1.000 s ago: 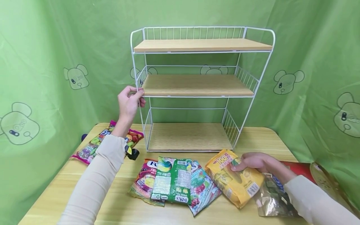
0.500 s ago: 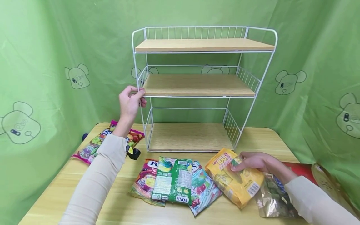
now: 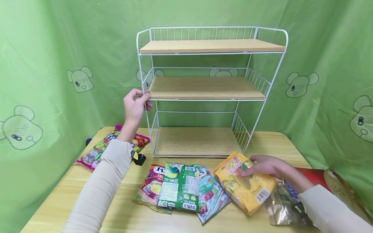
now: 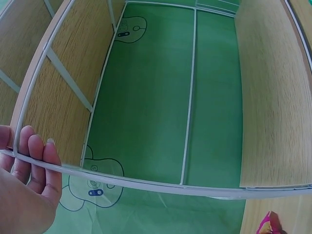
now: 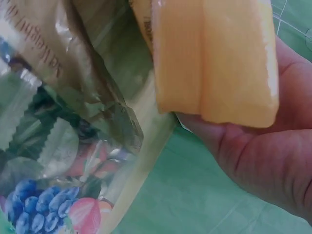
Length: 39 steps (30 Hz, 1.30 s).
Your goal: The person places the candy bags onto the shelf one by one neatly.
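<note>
My left hand (image 3: 135, 105) grips the left front upright of a white wire rack (image 3: 220, 100) with three wooden shelves, at the height of the middle shelf (image 3: 207, 87). In the left wrist view, the fingers (image 4: 36, 146) curl round the white frame at the shelf's corner. On the right, my right hand (image 3: 265, 166) holds a yellow snack bag (image 3: 247, 189), thumb across its front. The right wrist view shows the yellow bag (image 5: 224, 63) from its underside, with part of the hand behind it.
Three candy bags, purple (image 3: 152, 186), green (image 3: 179, 187) and light blue (image 3: 211, 197), lie overlapping before the rack. A fruit candy bag (image 3: 100, 150) lies left, partly behind the left arm. A golden-brown candy bag (image 3: 284, 207) and a red package (image 3: 311, 176) lie right.
The yellow bag in my right hand has risen slightly and tipped a little. My left hand keeps its grip on the rack. The view has shifted slightly.
</note>
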Tool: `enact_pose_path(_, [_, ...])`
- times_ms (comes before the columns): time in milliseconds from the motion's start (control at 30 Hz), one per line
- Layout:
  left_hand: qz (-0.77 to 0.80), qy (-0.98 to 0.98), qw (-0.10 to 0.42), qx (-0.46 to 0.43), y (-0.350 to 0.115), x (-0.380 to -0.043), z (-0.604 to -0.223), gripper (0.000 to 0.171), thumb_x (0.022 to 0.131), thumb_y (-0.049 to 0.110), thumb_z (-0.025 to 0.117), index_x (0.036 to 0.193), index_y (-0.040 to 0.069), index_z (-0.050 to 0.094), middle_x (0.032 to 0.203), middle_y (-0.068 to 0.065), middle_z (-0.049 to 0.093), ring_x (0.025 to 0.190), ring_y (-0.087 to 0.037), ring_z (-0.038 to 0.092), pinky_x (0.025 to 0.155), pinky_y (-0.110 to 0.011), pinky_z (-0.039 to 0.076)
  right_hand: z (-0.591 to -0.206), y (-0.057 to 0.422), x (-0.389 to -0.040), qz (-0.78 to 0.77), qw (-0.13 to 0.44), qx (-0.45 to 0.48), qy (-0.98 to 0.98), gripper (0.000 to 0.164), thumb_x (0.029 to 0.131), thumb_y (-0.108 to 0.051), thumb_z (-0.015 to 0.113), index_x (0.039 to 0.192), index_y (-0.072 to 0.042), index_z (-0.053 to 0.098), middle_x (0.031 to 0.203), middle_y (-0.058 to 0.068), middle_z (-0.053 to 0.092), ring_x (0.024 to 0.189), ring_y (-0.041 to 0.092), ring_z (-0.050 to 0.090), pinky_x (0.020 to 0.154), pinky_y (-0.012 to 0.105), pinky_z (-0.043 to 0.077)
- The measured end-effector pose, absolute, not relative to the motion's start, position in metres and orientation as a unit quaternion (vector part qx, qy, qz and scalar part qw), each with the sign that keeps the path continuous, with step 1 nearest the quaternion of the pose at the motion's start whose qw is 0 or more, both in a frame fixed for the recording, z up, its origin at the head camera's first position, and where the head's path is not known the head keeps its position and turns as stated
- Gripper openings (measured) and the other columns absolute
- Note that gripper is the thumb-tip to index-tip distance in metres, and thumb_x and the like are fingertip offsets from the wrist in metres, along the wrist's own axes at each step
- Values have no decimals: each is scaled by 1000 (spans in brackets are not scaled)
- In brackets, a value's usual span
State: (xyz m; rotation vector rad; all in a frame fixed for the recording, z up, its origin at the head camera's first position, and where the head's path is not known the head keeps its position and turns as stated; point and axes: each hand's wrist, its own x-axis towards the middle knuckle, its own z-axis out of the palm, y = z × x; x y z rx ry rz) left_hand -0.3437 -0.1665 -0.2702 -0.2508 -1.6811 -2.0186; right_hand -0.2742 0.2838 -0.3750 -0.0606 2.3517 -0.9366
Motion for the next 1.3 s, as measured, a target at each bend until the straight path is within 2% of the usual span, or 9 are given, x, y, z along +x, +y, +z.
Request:
enact_pose_path(200, [-743,-615,249,-91,-167,-346,-271,14,95,-3,63,87,9,60,82,-2,71,51,-10,60,50,-21,56,-367,281,-273,-344,281,-33,895,82,87,-31,79,142,13,37,89,13,71,71,23,72,65,38,64])
enact_pose_path(467, [-741,-617,249,-89,-168,-345,-272,14,94,-3,63,87,10,60,84,-2,71,51,-10,59,49,-22,56,-353,278,-275,-333,258,-61,905,86,89,-31,77,145,15,31,84,13,71,66,23,72,60,39,64])
enact_pose_path(767, [-745,-612,247,-94,-168,-346,-272,14,94,-3,64,87,8,61,82,-1,72,51,-10,60,50,-22,57,-343,269,-273,-339,236,-68,908,90,88,-29,77,146,19,28,83,13,71,65,23,72,61,41,64])
enact_pose_path(933, [-744,-613,248,-92,-169,-346,-272,14,94,-3,64,86,9,61,81,0,72,50,-10,60,50,-22,57,-339,263,-272,-341,230,-62,909,72,87,-25,76,135,17,43,84,13,71,65,24,72,60,40,64])
enact_pose_path(1100, [-743,-615,248,-91,-169,-346,-272,15,93,-3,64,86,9,61,80,-1,72,50,-10,60,50,-23,57,-333,257,-271,-314,200,-70,925,44,87,-25,75,111,8,60,78,12,71,61,22,70,55,37,63])
enact_pose_path(1300, [-741,-617,249,-94,-169,-346,-271,14,94,-3,64,87,10,61,81,-1,71,51,-10,59,50,-22,56,-318,251,-274,-295,168,-86,937,33,86,-25,76,96,4,63,75,10,71,60,20,70,54,35,62])
